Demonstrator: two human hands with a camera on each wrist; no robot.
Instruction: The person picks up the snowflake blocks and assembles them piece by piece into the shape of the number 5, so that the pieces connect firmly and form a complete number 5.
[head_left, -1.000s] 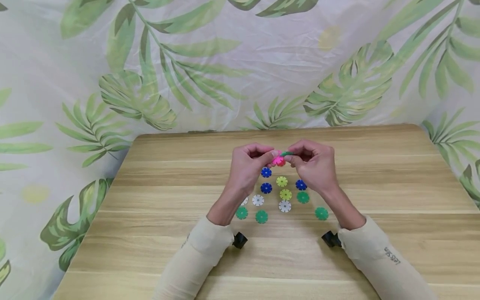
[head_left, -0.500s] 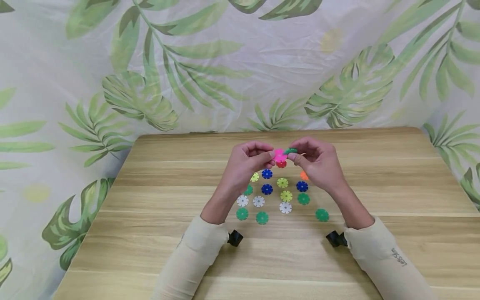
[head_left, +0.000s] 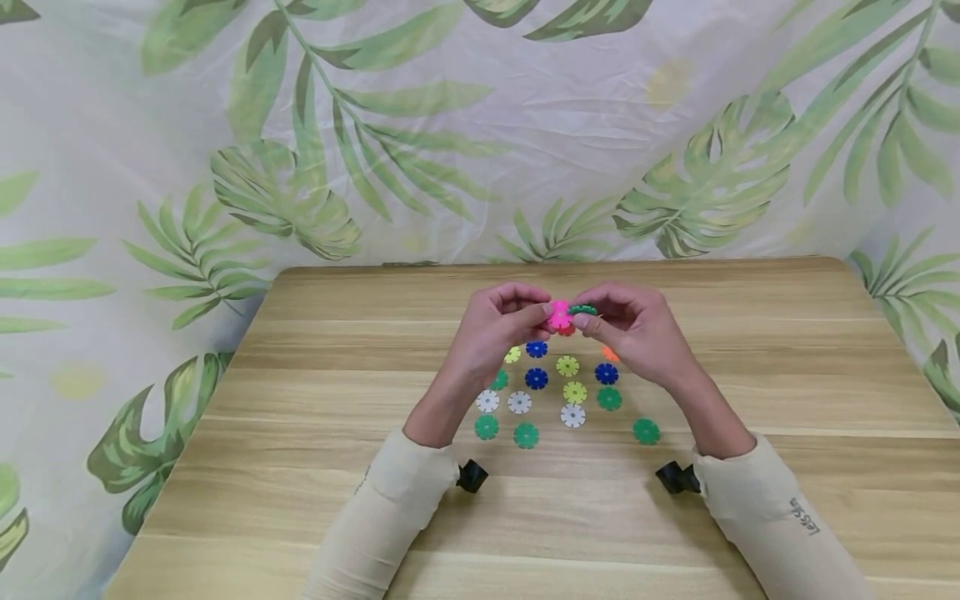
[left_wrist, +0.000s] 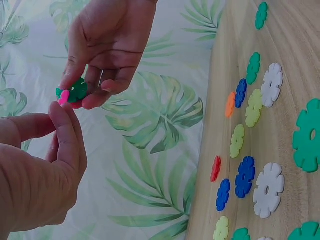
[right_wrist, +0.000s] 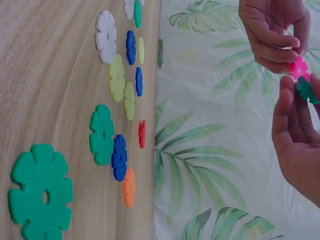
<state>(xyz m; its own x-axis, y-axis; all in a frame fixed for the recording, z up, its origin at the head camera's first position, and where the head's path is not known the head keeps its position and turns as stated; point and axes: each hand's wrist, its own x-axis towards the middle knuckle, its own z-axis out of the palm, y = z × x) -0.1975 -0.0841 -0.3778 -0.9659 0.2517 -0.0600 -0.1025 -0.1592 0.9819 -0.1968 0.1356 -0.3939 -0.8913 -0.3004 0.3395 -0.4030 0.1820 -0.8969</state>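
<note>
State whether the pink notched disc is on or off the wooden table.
Off: wrist views show the left hand pinching the pink disc clear of the table.

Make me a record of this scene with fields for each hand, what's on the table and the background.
Left hand: pinches a pink notched disc
Right hand: pinches a green notched disc
Contact: their edges appear to meet; locked or not, cannot tell
Wood-grain table: five green discs, three blue discs, three yellow discs, three white discs, a red disc, an orange disc
Background: leaf-print cloth
</note>
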